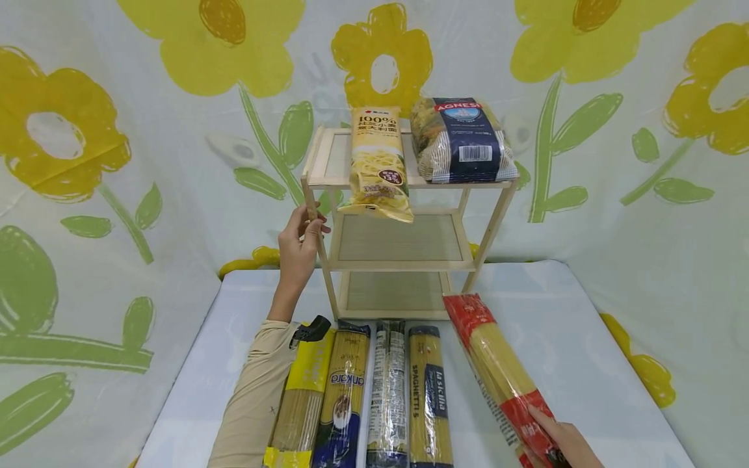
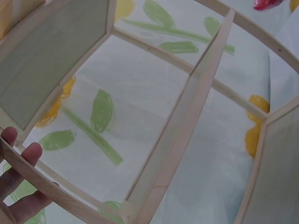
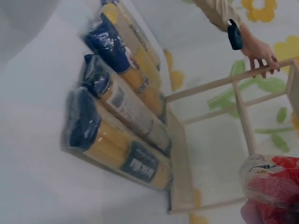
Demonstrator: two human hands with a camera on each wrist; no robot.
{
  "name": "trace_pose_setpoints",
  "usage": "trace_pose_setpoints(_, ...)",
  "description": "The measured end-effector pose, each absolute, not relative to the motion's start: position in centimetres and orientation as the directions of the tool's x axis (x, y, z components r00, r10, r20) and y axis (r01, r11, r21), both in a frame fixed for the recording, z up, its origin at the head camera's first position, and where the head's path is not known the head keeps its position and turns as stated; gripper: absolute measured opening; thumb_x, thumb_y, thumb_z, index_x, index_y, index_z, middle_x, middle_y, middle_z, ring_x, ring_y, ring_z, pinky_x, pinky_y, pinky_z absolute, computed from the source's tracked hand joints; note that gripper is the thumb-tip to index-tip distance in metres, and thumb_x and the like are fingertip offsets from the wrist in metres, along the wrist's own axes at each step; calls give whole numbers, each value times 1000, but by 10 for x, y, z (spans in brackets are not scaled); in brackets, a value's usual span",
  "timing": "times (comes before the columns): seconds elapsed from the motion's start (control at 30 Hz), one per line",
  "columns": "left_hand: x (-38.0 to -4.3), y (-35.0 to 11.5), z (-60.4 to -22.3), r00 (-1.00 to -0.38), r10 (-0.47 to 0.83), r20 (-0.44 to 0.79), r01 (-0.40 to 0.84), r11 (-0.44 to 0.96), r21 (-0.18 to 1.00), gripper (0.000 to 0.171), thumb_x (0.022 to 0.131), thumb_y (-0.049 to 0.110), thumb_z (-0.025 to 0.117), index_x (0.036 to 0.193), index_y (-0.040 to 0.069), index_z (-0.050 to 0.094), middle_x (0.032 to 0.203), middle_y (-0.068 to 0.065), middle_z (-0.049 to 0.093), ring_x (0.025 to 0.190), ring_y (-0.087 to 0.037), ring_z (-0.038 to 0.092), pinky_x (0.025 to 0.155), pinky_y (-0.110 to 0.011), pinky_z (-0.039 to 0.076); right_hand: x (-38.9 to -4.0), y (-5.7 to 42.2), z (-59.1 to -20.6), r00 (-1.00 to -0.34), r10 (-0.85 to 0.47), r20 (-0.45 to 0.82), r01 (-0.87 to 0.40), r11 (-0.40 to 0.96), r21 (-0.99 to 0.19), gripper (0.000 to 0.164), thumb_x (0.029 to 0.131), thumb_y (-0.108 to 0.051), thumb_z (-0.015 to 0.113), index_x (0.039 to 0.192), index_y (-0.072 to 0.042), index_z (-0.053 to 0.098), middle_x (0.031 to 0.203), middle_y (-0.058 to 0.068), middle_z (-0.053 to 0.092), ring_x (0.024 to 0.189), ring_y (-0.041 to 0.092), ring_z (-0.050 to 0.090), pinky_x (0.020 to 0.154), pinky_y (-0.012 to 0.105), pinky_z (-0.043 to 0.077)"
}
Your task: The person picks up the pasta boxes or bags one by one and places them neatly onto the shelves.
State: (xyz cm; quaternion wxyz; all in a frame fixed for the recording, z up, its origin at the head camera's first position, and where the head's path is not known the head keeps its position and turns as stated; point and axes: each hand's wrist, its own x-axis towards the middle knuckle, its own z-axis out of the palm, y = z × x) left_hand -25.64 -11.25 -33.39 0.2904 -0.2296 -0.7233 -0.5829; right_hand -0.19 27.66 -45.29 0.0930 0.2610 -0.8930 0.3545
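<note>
The left hand (image 1: 300, 250) is gripping the near left post of a pale wooden rack (image 1: 404, 266); the right hand (image 1: 566, 443), at near right, is grasping a long, glossy, red-ended pasta pack (image 1: 500, 354), angled toward the rack's lower right. On top, a crinkled yellow pouch (image 1: 379, 156) is overhanging the near edge beside a plump pasta bag (image 1: 462, 140). Four slim plastic packs (image 1: 387, 393) are lying side by side before the rack, leaving a gap to the red-ended one. The pale surface (image 1: 538, 312) is running back toward a flowered cloth backdrop (image 1: 462, 45)
</note>
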Motion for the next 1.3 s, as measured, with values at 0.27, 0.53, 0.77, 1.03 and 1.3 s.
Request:
trace_pose_setpoints(0.27, -258, -113, -335, -721, -5, 693, 676, 216, 704, 27, 97, -2, 46, 123, -11, 51, 96, -29, 57, 81, -42, 62, 75, -55, 52, 3, 263, -434, -906, -250, 341, -405, 745, -530, 103, 67, 2, 81, 143, -44, 30, 91, -1, 58, 77, -9, 45, 53, 13, 45)
trace_pose_setpoints(0.53, -259, -113, -336, -721, -8, 693, 674, 224, 704, 28, 97, -2, 47, 123, -10, 51, 95, -29, 57, 80, -42, 62, 75, -55, 52, 9, 218, -409, -850, 151, 505, -197, 799, -569, 81, 49, 17, 84, 123, -8, 63, 86, 0, 58, 72, -1, 52, 52, 9, 46)
trace_pose_setpoints(0.77, -257, -112, -334, -712, -8, 703, 684, 219, 695, 27, 97, -4, 47, 122, -12, 51, 95, -30, 57, 79, -43, 62, 73, -56, 52, -14, 211, -394, -758, 113, 643, -397, 702, -591, 76, 50, 29, 77, 120, 3, 62, 91, 7, 59, 82, -2, 52, 68, 6, 47)
trace_pose_setpoints(1.03, -258, -113, -334, -716, -11, 698, 680, 217, 700, 27, 97, -3, 46, 122, -12, 50, 95, -29, 57, 78, -43, 61, 72, -57, 52, -48, 209, -381, -751, 105, 652, -417, 689, -592, 70, 60, 25, 75, 124, -2, 62, 95, 11, 60, 92, -1, 52, 80, 5, 42)
trace_pose_setpoints(1.3, -259, -114, -336, -706, -1, 708, 692, 214, 690, 27, 97, -2, 47, 122, -10, 52, 95, -29, 58, 79, -42, 62, 73, -56, 53, -87, 207, -374, -697, 100, 711, -487, 661, -570, 63, 65, 24, 72, 122, -1, 63, 101, 17, 63, 97, 3, 53, 83, 8, 42)
